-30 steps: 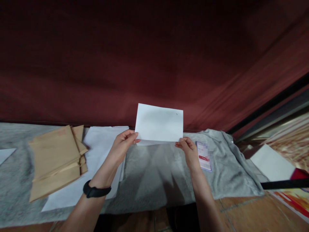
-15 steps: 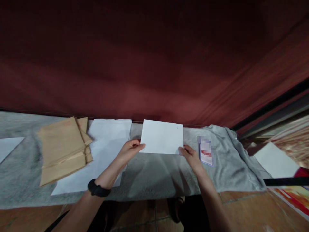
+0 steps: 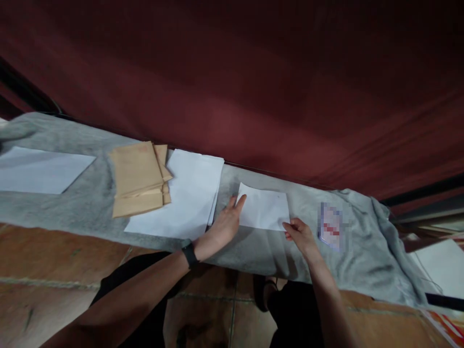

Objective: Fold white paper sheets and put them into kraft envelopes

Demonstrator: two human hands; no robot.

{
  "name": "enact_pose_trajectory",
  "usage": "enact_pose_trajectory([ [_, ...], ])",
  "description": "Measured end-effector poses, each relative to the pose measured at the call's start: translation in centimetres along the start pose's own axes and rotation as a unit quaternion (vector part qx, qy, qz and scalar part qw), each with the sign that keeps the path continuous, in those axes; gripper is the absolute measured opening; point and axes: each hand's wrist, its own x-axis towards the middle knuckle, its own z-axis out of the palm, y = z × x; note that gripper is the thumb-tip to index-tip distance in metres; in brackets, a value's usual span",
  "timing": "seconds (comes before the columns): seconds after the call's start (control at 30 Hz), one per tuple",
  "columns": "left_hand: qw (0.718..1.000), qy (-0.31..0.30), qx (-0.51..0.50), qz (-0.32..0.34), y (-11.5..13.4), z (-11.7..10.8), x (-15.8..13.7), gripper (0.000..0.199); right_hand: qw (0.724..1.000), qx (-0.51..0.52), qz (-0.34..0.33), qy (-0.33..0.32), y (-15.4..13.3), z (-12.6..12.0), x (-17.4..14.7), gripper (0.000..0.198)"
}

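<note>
The right hand (image 3: 300,234) pinches the near right corner of a small white sheet (image 3: 263,209), thumb on top and fingers curled below. The left hand (image 3: 224,226) is at the sheet's left edge, with one digit laid over the paper and the other fingers just beside the edge; whether it is closed on the paper I cannot tell. The sheet spans the gap between the two hands, flat side up, a tiny dark mark near its far right corner. Whether it rests on the grey cloth (image 3: 253,251) beneath or is held slightly above it is unclear.

A dark wristband (image 3: 190,253) sits just behind the left hand. Just to the right of the right hand, a purple-edged flat object (image 3: 331,227), partly pixelated, lies on the cloth. Near the left hand, on its left, is a stack of larger white sheets (image 3: 192,188), slightly fanned. Brown envelopes (image 3: 136,171) overlap that stack's left side, further from the grip. Well apart to the left lies a loose white sheet (image 3: 43,169). Below both hands, beyond the cloth's near edge, are floor tiles (image 3: 54,253). Farthest, past the sheet's far edge, rises a dark red surface (image 3: 232,106).
</note>
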Motion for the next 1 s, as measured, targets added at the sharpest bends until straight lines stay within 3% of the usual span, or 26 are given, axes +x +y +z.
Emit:
enact_pose_trajectory([
  [0.13, 0.993, -0.010, 0.112, 0.036, 1.0, 0.1, -1.2, 0.084, 0.998, -0.030, 0.034, -0.041, -0.3, -0.3, -0.3, 0.035],
  [0.2, 0.988, -0.004, 0.152, 0.039, 1.6, 0.4, -1.5, 0.077, 0.996, -0.047, 0.039, -0.059, -0.4, -0.5, -0.4, 0.035],
  [0.3, 0.984, -0.005, 0.172, 0.055, 2.3, 1.3, -1.5, 0.068, 0.994, -0.065, 0.032, -0.082, -0.5, -0.9, -0.4, 0.034],
  [0.47, 0.962, -0.022, 0.225, 0.150, 2.9, 2.4, -1.4, 0.061, 0.991, -0.079, 0.020, -0.107, -0.6, -1.4, -0.4, 0.032],
  [0.7, 0.942, -0.036, 0.274, 0.188, 3.6, 3.2, -2.0, 0.058, 0.988, -0.082, 0.013, -0.132, -0.6, -1.9, -0.2, 0.032],
  [1.0, 0.950, -0.009, 0.261, 0.173, 3.3, 3.2, -1.9, 0.048, 0.988, -0.140, 0.029, -0.066, -0.8, -0.9, 0.1, 0.027],
])
